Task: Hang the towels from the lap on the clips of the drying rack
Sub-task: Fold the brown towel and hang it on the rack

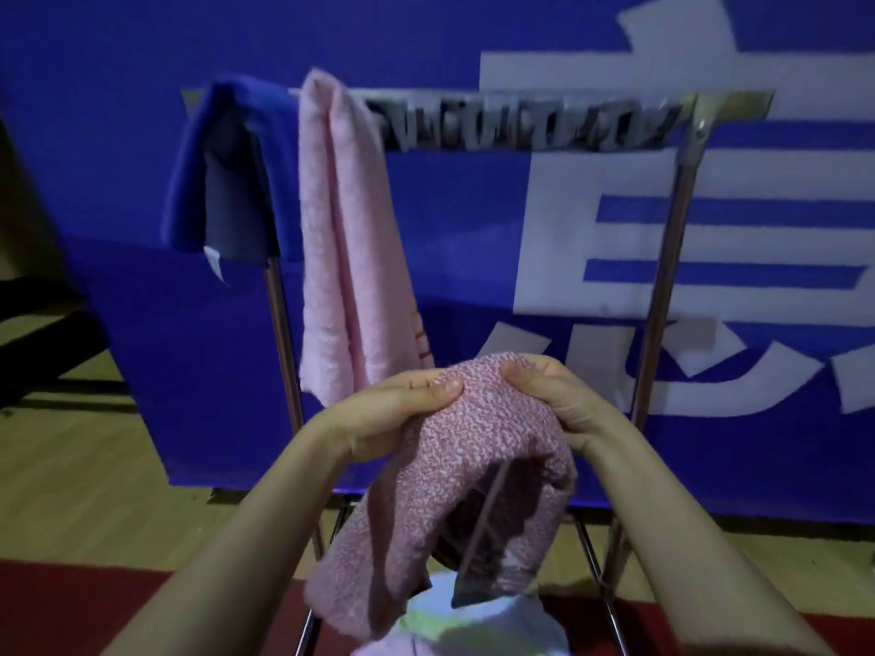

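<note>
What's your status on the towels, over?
Left hand, right hand both grip speckled pink towel, below the clips. Blue towel, pale pink towel already on rack. Clips right of them bare; path open.

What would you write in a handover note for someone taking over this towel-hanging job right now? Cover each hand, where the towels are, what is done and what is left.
Hands: the left hand and the right hand both grip the top edge of the speckled pink towel, held up below the clip bar.
Done: the blue towel and the pale pink towel hang at the bar's left end.
Left: hang the speckled pink towel on the bar's bare right stretch, then the light towels on the lap.
</note>
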The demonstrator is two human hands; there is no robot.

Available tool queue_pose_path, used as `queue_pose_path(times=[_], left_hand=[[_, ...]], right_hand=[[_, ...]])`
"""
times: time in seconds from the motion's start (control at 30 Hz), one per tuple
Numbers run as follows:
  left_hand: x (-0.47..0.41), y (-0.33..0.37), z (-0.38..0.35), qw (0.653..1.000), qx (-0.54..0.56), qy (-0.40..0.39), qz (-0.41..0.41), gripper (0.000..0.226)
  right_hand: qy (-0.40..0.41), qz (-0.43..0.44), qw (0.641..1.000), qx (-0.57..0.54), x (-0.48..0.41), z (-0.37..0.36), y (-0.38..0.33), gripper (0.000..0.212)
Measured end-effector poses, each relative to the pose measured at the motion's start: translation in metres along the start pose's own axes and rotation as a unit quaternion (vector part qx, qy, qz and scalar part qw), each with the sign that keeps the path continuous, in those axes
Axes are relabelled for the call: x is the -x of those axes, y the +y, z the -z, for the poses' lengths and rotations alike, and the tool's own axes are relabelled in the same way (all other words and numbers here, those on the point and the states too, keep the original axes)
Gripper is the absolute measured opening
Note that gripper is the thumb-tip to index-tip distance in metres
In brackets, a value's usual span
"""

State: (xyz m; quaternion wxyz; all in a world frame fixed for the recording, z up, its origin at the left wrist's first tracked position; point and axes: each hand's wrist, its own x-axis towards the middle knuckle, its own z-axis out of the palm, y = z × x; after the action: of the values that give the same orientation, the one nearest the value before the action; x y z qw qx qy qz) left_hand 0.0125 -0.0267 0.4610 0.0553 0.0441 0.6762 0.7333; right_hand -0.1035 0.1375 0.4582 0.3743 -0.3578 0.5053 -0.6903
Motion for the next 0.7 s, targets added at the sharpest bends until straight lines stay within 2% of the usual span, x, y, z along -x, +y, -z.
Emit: queue_pose_path(times=[0.1, 0.2, 0.3, 0.43, 0.53, 0.7], left_hand=[[0.002, 0.037, -0.007, 0.996, 0.029, 0.018, -0.085, 0.048], [0.002, 0.078, -0.014, 0.984, 0.045, 0.08, -0.15, 0.04], [-0.006, 0.109, -0.009, 0.972, 0.059, 0.136, -0.184, 0.035], [-0.018, 0.157, 0.001, 0.96, 0.042, 0.206, -0.184, 0.04], [-0.024, 0.182, 0.004, 0.945, 0.003, 0.279, -0.17, 0.026], [-0.061, 0.192, 0.025, 0.921, 0.055, 0.352, -0.16, 0.042]], right_hand=[[-0.015, 0.049, 0.999, -0.006, -0.016, -0.018, -0.043, 0.059], [-0.018, 0.078, 0.997, 0.008, -0.032, -0.035, -0.085, 0.059], [-0.018, 0.094, 0.995, 0.023, -0.048, -0.048, -0.118, 0.048], [0.032, 0.106, 0.992, 0.063, -0.078, -0.062, -0.162, 0.041], [0.091, 0.093, 0.989, 0.073, -0.108, -0.066, -0.18, 0.04], [0.145, 0.104, 0.984, 0.011, -0.154, -0.065, -0.179, 0.022]])
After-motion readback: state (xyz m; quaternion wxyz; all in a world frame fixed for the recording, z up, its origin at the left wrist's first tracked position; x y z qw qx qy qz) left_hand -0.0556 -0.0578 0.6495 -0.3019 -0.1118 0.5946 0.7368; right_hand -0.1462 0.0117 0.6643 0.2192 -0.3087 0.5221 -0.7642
